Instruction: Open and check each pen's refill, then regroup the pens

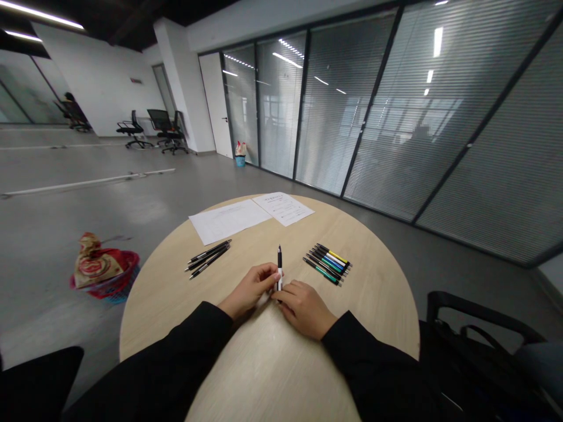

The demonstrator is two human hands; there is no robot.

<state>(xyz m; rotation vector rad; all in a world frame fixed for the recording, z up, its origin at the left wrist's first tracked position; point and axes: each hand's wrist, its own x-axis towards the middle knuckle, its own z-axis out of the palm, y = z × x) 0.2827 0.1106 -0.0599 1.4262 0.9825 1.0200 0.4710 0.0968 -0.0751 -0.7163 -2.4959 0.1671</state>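
Observation:
My left hand (pixel 250 290) and my right hand (pixel 303 308) meet at the near part of the round light-wood table (pixel 378 299). A black-and-white retractable pen (pixel 280 268) stands upright between them. Its upper part is pinched by my left fingers, and its lower end disappears into my right fingers. To the left lies a small group of black pens (pixel 208 259). To the right, several pens with coloured barrels (pixel 327 264) lie side by side. Two printed paper sheets (pixel 229 220) lie at the far edge, beyond the reach of my fingers.
A red basket (pixel 115 284) holding a patterned bag stands on the floor left of the table. A dark chair back (pixel 479 328) rises at the right. Farther off are office chairs, a seated person, a small bin and a glass partition with blinds.

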